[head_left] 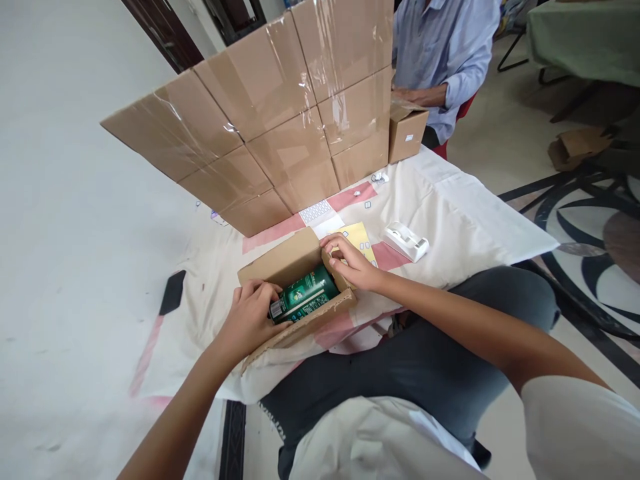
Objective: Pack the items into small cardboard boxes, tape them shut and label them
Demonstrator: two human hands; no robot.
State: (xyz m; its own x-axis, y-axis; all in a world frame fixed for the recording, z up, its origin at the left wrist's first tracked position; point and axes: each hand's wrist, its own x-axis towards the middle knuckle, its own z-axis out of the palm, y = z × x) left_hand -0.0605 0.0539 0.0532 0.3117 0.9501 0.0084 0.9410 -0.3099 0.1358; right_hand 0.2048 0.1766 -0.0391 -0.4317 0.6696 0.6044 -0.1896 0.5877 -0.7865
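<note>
A person's two bare hands work at an open cardboard box [286, 259] on a table covered by a white cloth [460, 213] with pink patches. Inside the box, a green container [306, 293] lies on its side, its printed face turned up. A pale label resembling a barcode sits at its left end, and rows of light lettering cross its body, too small to be read. The left hand [254, 308] holds the container's left end, fingers over the far side and thumb along the near one. The right hand [353, 261], fingers bent into a narrow curl, touches the box's right end; whether it grips the cardboard there cannot be told.

Beyond the box stands a tall cardboard panel [295, 157], creased into rectangles and strapped with glossy clear tape. Just beyond the box's right end lies a yellow sheet [361, 237] with outlined shapes; farther right of the box is a white tape dispenser [406, 243]. A black phone-like object [173, 293] rests to the box's left. Past the box, far to the right, a closed carton [407, 137] carries a small white label, illegible, near a co-worker in a light blue shirt [445, 47]. White lettering, also unreadable, marks the dark trousers [345, 380] on the box's near side.
</note>
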